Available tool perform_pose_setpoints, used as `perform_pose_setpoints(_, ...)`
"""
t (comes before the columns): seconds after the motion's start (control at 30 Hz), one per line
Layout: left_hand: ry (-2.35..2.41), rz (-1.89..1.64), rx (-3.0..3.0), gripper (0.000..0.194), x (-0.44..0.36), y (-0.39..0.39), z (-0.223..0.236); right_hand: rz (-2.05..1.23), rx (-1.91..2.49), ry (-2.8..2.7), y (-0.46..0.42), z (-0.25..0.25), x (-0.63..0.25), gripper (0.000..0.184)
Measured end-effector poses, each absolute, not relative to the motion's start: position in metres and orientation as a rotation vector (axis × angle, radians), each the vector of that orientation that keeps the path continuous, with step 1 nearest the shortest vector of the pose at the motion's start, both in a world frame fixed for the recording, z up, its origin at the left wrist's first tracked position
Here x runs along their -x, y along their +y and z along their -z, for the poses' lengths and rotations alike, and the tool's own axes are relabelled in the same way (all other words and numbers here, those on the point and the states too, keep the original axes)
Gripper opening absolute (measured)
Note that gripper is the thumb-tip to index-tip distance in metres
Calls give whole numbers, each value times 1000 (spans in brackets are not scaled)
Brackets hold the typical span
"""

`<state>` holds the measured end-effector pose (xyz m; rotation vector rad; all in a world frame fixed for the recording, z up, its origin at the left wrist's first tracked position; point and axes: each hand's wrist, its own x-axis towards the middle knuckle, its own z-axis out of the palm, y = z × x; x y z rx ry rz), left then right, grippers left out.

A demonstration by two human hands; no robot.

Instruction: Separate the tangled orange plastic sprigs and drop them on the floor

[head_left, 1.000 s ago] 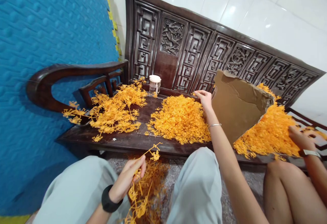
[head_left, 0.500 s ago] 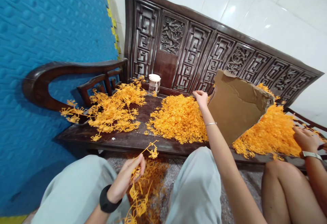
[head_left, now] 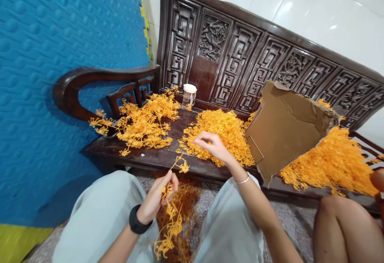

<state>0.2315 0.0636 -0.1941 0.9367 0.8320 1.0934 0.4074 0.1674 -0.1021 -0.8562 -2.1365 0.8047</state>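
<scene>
My left hand (head_left: 159, 197) is closed around a stringy orange plastic flower sprig (head_left: 169, 237). One tip of it sticks up past my fingertips, while the rest hangs down between my knees. My right hand (head_left: 211, 146) is over the front of a heap of small orange plastic flower pieces (head_left: 222, 125) on the dark wooden bench (head_left: 153, 157). Its thumb and fingers are drawn together; whether anything small is between them is hidden. Left of the heap lies a looser tangle of branched orange flower sprigs (head_left: 147, 125).
A clear cup with a white lid (head_left: 189, 95) stands by the carved backrest (head_left: 204, 75). Torn cardboard (head_left: 291, 127) leans between the middle heap and a larger orange heap (head_left: 333, 163). Another person's knee (head_left: 342, 223) is at right. More orange sprigs (head_left: 186, 199) lie below, between my legs.
My right hand has moved left and toward me, from the heap's back right edge to its front. The left hand still holds the sprig. The view has shifted slightly.
</scene>
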Motion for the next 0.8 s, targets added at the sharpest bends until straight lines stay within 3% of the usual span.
perform_pose_setpoints(0.2, 851, -1159, -889, 45, -233, 63, 192, -1083, 777, -2343, 149, 132, -388, 30)
perform_pose_setpoints(0.57, 833, -1072, -927, 49, -234, 64, 195, -868, 789, -1949, 138, 123, -392, 18)
perform_pose_setpoints(0.8, 794, -1063, -921, 49, -246, 74, 188, -403, 896, -1907, 136, 137, -376, 18)
